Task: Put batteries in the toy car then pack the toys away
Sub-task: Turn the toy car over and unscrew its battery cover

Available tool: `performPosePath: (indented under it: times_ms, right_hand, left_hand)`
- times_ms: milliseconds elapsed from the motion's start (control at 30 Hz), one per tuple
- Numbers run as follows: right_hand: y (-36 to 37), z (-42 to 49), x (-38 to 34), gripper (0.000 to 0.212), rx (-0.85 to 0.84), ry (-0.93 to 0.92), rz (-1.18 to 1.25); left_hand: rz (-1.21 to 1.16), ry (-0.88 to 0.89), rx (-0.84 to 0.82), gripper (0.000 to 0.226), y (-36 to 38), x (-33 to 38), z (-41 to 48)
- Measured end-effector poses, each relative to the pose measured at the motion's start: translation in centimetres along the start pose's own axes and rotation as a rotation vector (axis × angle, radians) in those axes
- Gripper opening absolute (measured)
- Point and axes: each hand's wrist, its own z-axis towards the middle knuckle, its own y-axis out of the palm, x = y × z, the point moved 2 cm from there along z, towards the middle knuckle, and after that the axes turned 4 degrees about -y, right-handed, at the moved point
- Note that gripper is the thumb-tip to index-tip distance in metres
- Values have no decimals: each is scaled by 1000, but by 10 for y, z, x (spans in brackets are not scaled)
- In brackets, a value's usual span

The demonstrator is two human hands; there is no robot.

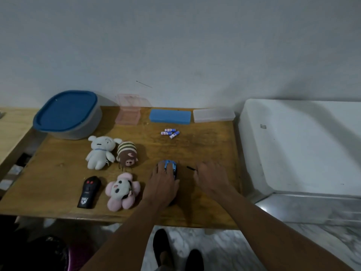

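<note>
A small blue toy car (170,166) sits on the wooden table (205,149) and my left hand (163,181) lies over it, fingers curled round its body. My right hand (212,177) is just right of the car and holds a thin black screwdriver (190,168) whose tip points left toward the car. Three small batteries (170,133) lie loose farther back. Three plush toys lie left of the car: a white one (99,152), a striped brown one (127,154) and a pink flower one (122,191). A black remote control (88,191) lies at the front left.
A grey tub with a blue lid (67,113) stands at the back left. An open pink box (129,110), a blue case (170,116) and a clear case (214,115) line the back edge. A white chest (302,145) adjoins the table's right side.
</note>
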Motion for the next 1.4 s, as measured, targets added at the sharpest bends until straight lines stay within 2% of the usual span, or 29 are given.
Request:
performPosePath:
  times_ms: [233,467,733,900,1067,1200,1300,1400]
  right_hand:
    - [10,-8,8,22,-72,14,9]
    - [17,-7,13,19,-50,5,27]
    - [19,-5,12,19,-45,10,-3]
    - [17,-7,12,19,-33,18,-1]
    - [12,-7,10,18,-27,35,-1]
    - [5,-5,7,18,-15,84,31]
    - [-4,-1,4,17,8,159,149]
    - [-17,5,0,14,70,239,305]
  left_hand:
    - [-4,-118,-47,76,16,6,2]
    - [-139,-268,-53,91,24,3,5]
    - [-167,-392,-129,99,28,2,8]
    - [-151,-404,-141,97,29,1,10]
    - [-254,-423,-138,98,25,-3,8]
    - [-471,-433,-46,97,14,-7,6]
    - [-884,-450,41,88,3,-10,6]
    - [-1242,-467,20,72,-6,-11,3]
